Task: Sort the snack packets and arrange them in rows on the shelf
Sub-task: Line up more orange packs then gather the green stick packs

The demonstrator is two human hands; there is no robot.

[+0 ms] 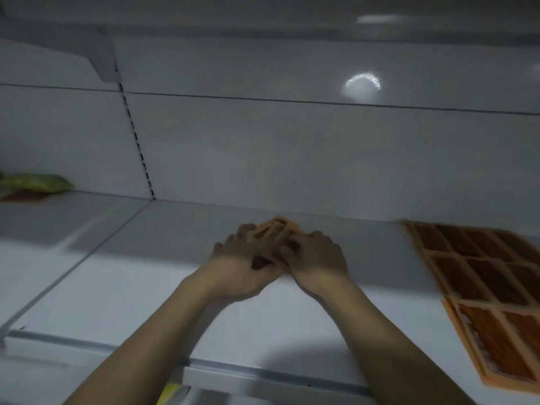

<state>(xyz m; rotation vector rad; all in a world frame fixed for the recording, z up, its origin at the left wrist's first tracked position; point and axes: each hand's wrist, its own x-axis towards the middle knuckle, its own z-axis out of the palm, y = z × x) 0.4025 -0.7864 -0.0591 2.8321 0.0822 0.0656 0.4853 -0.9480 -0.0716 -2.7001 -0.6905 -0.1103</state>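
Both hands meet over the middle of the white shelf (146, 287), gripping a small stack of orange snack packets (276, 228) with dark windows. My left hand (242, 258) holds the stack from the left, fingers curled round its edge. My right hand (315, 258) grips it from the right. Most of the stack is hidden under the fingers; its far end shows near the back wall. To the right, several matching orange packets (482, 273) lie flat in rows on the shelf.
A green packet (38, 182) lies on a reddish one (26, 195) on the neighbouring shelf section at far left. A slotted upright (137, 144) divides the back panels. A yellow item (172, 393) shows below the shelf's front edge.
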